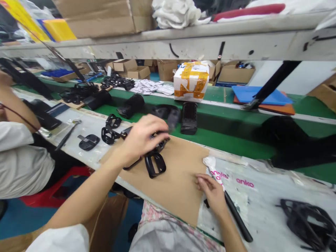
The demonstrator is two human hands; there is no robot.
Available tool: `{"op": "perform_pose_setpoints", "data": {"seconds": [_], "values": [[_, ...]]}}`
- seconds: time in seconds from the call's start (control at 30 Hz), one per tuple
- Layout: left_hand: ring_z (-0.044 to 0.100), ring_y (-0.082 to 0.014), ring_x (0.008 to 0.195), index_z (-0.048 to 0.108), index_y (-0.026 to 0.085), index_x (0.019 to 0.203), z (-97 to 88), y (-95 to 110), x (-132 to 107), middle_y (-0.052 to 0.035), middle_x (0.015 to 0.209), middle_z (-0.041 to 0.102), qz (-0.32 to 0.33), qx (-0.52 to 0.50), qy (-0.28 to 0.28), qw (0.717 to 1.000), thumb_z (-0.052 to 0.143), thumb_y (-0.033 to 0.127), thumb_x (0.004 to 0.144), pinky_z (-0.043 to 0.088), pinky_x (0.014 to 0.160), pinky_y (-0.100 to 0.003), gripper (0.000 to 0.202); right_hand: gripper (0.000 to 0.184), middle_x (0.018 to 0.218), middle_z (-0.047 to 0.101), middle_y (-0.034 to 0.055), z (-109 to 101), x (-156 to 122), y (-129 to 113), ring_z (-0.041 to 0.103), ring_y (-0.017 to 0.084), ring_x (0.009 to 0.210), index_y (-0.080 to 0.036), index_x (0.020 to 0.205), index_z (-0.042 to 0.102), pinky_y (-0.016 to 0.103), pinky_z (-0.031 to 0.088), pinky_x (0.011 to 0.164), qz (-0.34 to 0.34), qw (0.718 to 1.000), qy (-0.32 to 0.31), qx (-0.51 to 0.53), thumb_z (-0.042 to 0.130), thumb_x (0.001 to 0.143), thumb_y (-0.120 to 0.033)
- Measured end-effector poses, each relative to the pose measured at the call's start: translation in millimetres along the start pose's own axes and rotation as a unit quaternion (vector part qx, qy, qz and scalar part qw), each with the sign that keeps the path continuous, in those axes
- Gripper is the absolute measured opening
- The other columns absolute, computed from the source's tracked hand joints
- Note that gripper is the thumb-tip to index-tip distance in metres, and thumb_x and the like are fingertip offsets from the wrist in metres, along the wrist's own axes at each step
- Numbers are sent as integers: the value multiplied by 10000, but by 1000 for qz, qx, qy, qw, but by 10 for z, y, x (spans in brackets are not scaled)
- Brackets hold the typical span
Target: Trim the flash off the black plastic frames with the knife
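My left hand point(144, 138) reaches over a brown cardboard sheet point(178, 178) and closes on a black plastic part point(160, 140) at the sheet's far edge. A black plastic frame point(155, 164) lies on the cardboard just below that hand. My right hand point(212, 192) rests at the cardboard's right edge, fingers curled around a long black rod-like tool point(236, 217) with a white tip point(211, 163). The tool lies across a clear plastic sheet printed "anko" point(245, 182).
More black frames point(111, 129) and a flat plate point(88, 141) lie left of the cardboard. A green conveyor belt point(223, 140) carries black housings point(189, 118) and a taped white box point(191, 81). Another person point(18, 154) sits at left. Black parts point(307, 218) lie at right.
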State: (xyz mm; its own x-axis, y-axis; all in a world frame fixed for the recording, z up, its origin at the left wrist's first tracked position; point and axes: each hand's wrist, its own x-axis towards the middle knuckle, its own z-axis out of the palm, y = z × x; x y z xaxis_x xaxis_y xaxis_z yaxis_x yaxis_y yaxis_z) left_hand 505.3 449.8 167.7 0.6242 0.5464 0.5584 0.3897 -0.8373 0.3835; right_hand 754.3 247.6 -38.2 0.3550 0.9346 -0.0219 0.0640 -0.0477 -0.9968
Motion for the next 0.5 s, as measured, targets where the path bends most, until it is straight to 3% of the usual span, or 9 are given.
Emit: {"op": "perform_pose_setpoints", "data": {"seconds": [0.07, 0.13, 0.2, 0.27, 0.33, 0.4, 0.43, 0.5], "values": [[743, -260, 1044, 788, 325, 1025, 274, 372, -126, -54, 1059, 806, 117, -53, -62, 990, 666, 330, 1007, 580, 1030, -461, 124, 746, 893, 768, 122, -62, 9, -146, 698, 240, 668, -201, 1203, 771, 389, 630, 655, -14, 996, -4, 86, 494, 939, -841], [746, -234, 1054, 775, 326, 1047, 604, 630, -290, -35, 1103, 821, 209, -79, -97, 970, 647, 200, 1015, 580, 1027, -435, 183, 860, 1019, 764, 137, -161, -4, -304, 711, 253, 713, -225, 1430, 647, 397, 623, 640, -12, 989, 10, 146, 270, 982, -855], [745, -218, 1060, 757, 282, 1025, 915, 788, -453, -33, 1101, 825, 275, -81, -97, 953, 638, 125, 1010, 576, 1042, -409, 197, 857, 1093, 758, 136, -277, -34, -445, 712, 260, 752, -248, 1533, 558, 379, 605, 612, -10, 988, 35, 151, 278, 987, -847], [740, -214, 1086, 745, 259, 1015, 1139, 872, -581, -30, 1099, 822, 300, -81, -87, 947, 639, 102, 1004, 566, 1079, -409, 190, 734, 1030, 761, 98, -387, -62, -544, 660, 224, 661, -264, 1462, 621, 336, 557, 543, 0, 993, 53, 109, 477, 975, -793], [714, -241, 1190, 744, 250, 1063, 1256, 902, -657, -56, 1187, 803, 291, -105, -85, 947, 681, 170, 997, 540, 1142, -451, 121, 529, 949, 763, 62, -475, -78, -596, 620, 191, 612, -257, 1262, 737, 312, 535, 538, 10, 997, 59, 49, 650, 951, -676], [655, -290, 1325, 741, 246, 1166, 1308, 892, -685, -116, 1336, 742, 257, -166, -79, 949, 720, 313, 990, 508, 1192, -511, 189, 380, 925, 780, 51, -533, -80, -613, 667, 202, 694, -241, 1079, 788, 317, 570, 638, 2, 997, 72, 12, 703, 948, -587], [623, -307, 1375, 732, 248, 1223, 1334, 876, -685, -141, 1397, 701, 218, -205, -66, 952, 708, 371, 997, 496, 1203, -529, 258, 352, 931, 790, 52, -549, -77, -614, 698, 217, 765, -237, 1037, 797, 328, 587, 709, -8, 996, 84, 7, 700, 956, -565], [596, -304, 1413, 686, 268, 1340, 1429, 835, -666, -152, 1465, 643, 63, -281, -10, 958, 619, 418, 1045, 491, 1204, -532, 338, 332, 946, 802, 53, -553, -61, -612, 726, 235, 861, -233, 1027, 805, 345, 597, 801, -24, 993, 118, 12, 681, 974, -537]]}}
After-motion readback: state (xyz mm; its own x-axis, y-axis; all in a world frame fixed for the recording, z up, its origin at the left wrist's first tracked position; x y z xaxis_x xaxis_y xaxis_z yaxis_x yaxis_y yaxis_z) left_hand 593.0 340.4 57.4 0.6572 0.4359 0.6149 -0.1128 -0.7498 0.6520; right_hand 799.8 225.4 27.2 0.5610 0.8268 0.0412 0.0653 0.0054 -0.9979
